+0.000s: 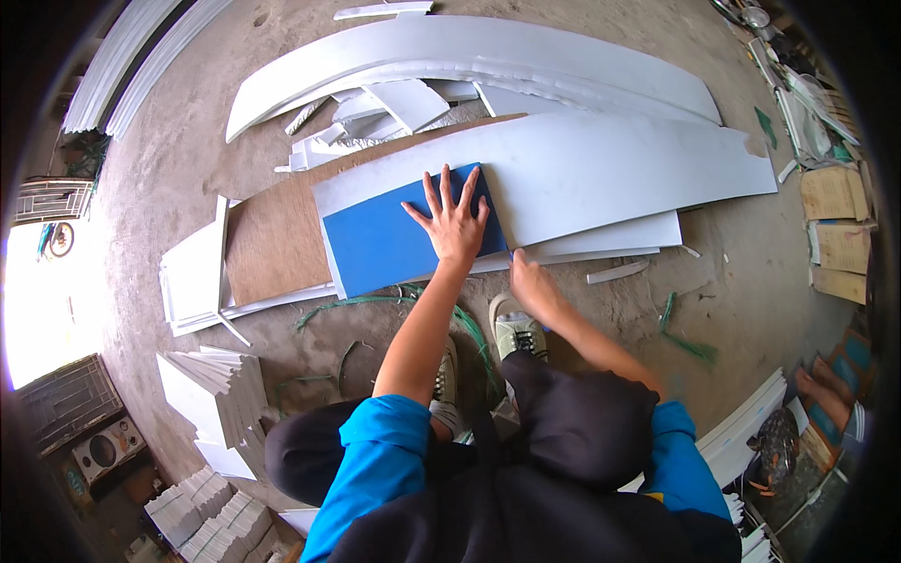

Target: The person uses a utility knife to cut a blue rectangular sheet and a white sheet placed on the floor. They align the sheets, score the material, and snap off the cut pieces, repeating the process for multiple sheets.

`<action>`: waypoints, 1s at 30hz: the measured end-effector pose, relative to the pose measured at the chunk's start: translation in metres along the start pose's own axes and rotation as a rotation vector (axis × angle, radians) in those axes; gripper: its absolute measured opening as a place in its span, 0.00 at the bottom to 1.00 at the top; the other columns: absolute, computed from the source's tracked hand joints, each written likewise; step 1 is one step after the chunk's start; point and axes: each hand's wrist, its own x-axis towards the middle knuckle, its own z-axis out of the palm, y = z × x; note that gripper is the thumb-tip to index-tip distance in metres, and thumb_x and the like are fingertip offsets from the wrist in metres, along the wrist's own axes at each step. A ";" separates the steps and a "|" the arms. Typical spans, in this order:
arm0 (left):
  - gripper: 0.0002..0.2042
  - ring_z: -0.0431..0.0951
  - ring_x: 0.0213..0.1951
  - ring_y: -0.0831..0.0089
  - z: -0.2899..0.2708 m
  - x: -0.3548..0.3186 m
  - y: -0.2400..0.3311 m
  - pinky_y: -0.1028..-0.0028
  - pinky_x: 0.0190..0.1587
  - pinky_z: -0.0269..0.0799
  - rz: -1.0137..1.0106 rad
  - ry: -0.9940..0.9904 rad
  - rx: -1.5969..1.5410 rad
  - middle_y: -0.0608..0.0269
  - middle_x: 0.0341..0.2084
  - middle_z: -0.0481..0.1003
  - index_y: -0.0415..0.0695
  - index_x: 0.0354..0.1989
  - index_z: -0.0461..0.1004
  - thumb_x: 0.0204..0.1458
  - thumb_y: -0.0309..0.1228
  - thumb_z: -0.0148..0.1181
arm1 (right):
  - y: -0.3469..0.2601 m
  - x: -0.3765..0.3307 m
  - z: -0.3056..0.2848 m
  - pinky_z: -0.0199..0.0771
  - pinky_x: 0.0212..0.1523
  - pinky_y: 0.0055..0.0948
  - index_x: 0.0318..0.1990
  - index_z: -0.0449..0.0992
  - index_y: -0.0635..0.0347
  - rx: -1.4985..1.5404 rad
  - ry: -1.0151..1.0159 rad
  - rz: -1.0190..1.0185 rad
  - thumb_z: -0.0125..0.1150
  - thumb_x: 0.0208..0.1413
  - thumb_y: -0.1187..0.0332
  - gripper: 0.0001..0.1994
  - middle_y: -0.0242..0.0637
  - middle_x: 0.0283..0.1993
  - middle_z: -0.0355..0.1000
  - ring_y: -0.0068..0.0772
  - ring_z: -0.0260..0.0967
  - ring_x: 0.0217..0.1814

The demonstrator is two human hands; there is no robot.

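The left hand (pixel 454 223) lies flat near the right end of a blue board (pixel 371 249) at the centre of the frame, its fingers spread wide and gripping nothing. The spread palm probably serves as a weight, bearing down near the board's right edge so that it does not slide on the pale sheet (pixel 629 178) beneath.

The right hand (pixel 539 286) is just beside the board's lower right corner, at the near edge of the sheet. Its fingers are curled closed around a slim tool (pixel 511 253), of which only a small dark bit shows; its kind cannot be told. Being right at the end of the blue edge, the tool could well be using that edge as a guide.

A brown board (pixel 267 249) runs under the sheet at centre left, likely as a backing that keeps the work off the floor. White offcuts (pixel 404 103) lie loosely at upper centre, apparently pushed out of the way, while a neat stack of white pieces (pixel 221 394) sits at lower left, within easy reach.
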 end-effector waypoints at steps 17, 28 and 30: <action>0.25 0.37 0.65 0.59 0.000 0.002 0.005 0.36 0.55 0.24 0.000 -0.026 0.030 0.65 0.62 0.48 0.70 0.59 0.54 0.50 0.46 0.46 | -0.019 0.094 -0.047 0.71 0.28 0.47 0.39 0.63 0.65 -0.069 0.286 -0.109 0.39 0.58 0.61 0.14 0.52 0.21 0.70 0.55 0.70 0.27; 0.26 0.37 0.65 0.57 0.000 0.003 0.001 0.35 0.55 0.24 0.007 -0.049 0.044 0.64 0.62 0.47 0.71 0.60 0.53 0.49 0.46 0.48 | -0.033 0.118 -0.043 0.72 0.32 0.45 0.38 0.65 0.66 -0.077 0.223 -0.120 0.42 0.55 0.64 0.13 0.54 0.26 0.71 0.55 0.71 0.31; 0.27 0.37 0.65 0.57 0.000 0.002 0.001 0.35 0.55 0.24 0.008 -0.050 0.044 0.64 0.62 0.47 0.71 0.59 0.53 0.48 0.46 0.49 | -0.036 0.120 -0.044 0.72 0.33 0.45 0.37 0.66 0.67 -0.080 0.217 -0.113 0.43 0.53 0.65 0.12 0.55 0.28 0.71 0.55 0.71 0.32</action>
